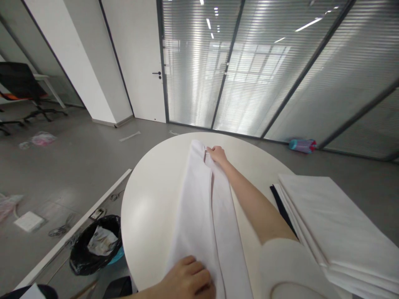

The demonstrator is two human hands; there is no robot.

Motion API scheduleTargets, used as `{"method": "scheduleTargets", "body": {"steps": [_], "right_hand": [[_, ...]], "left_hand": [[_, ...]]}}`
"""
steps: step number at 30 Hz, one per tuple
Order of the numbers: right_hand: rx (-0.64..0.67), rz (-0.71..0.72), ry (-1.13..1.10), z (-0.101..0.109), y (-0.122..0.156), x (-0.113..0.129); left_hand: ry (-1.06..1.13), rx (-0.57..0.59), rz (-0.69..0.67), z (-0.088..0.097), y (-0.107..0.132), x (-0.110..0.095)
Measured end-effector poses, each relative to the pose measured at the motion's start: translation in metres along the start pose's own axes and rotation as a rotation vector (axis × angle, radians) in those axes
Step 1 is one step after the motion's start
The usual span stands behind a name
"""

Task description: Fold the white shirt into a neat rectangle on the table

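Observation:
A long white cloth (196, 207), folded lengthwise, runs from the near edge toward the far side of a round white table (146, 199). Two layers of it lie side by side, with a dark slit between them. At its far end, my right hand (217, 154) pinches the cloth's right corner, the arm stretched out over the tabletop. Near the bottom of the view, my left hand (188, 279) rests on the near part with its fingers curled into the fabric. The cloth's nearest end is out of view.
A stack of folded white cloths (336, 216) with a dark piece (283, 211) lies at the table's right. Left of the table stands a bin lined with a black bag (84, 259). Beyond are a glass partition (249, 62), a door (137, 62) and an office chair (23, 85).

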State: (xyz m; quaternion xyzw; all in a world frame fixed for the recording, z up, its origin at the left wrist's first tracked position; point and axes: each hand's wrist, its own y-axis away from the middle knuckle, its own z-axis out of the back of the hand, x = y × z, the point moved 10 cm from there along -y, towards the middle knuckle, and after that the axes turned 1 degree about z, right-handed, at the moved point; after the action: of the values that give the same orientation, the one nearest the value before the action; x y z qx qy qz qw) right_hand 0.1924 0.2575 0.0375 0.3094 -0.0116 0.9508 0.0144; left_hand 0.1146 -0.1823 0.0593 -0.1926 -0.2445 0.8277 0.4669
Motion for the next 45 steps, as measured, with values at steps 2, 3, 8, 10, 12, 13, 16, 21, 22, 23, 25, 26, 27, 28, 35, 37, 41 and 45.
{"method": "scheduleTargets", "body": {"steps": [2,3,8,10,12,13,16,21,22,23,25,26,27,28,35,37,41,45], "right_hand": [[0.229,-0.041,-0.004,-0.011,0.022,-0.011],[0.335,-0.062,-0.029,-0.017,0.036,-0.017],[0.409,0.056,-0.145,-0.020,0.086,-0.019],[0.333,0.082,-0.172,-0.017,0.092,-0.018],[0.273,0.073,-0.178,-0.017,0.093,-0.019],[0.256,0.067,-0.176,-0.018,0.093,-0.019],[0.214,0.069,-0.169,-0.021,0.094,-0.021],[0.170,0.048,-0.149,-0.021,0.098,-0.025],[0.176,0.043,-0.146,-0.021,0.099,-0.025],[0.184,0.044,-0.144,-0.022,0.100,-0.025],[0.191,0.057,-0.141,-0.022,0.102,-0.023],[0.190,0.066,-0.136,-0.021,0.103,-0.022],[0.186,0.072,-0.129,-0.021,0.103,-0.021],[0.183,0.073,-0.124,-0.021,0.103,-0.022],[0.182,0.079,-0.158,-0.023,0.101,-0.025],[0.182,0.077,-0.160,-0.022,0.101,-0.025],[0.183,0.054,-0.171,-0.018,0.100,-0.025],[0.178,0.021,-0.154,-0.013,0.101,-0.025]], "left_hand": [[0.048,-0.030,-0.009,0.011,-0.005,0.001],[0.075,-0.049,-0.015,0.018,-0.008,0.002],[0.152,-0.043,-0.056,0.030,-0.022,-0.001],[0.158,-0.047,-0.061,0.029,-0.024,-0.003],[0.164,-0.039,-0.065,0.026,-0.023,-0.006],[0.164,-0.021,-0.067,0.025,-0.022,-0.008],[0.174,0.090,-0.078,0.026,-0.022,-0.014],[0.356,0.243,0.065,0.044,-0.055,0.043],[0.350,0.214,0.135,0.046,-0.069,0.074],[0.329,0.164,0.191,0.046,-0.083,0.108],[0.233,0.088,0.285,0.035,-0.112,0.182],[0.178,0.088,0.300,0.022,-0.126,0.216],[0.130,0.098,0.312,0.006,-0.137,0.247],[0.091,0.138,0.319,-0.013,-0.146,0.274],[-0.024,0.341,0.478,-0.100,-0.136,0.348],[-0.034,0.312,0.489,-0.101,-0.131,0.348],[-0.055,0.301,0.491,-0.100,-0.129,0.351],[-0.086,0.308,0.478,-0.098,-0.131,0.352]]}}
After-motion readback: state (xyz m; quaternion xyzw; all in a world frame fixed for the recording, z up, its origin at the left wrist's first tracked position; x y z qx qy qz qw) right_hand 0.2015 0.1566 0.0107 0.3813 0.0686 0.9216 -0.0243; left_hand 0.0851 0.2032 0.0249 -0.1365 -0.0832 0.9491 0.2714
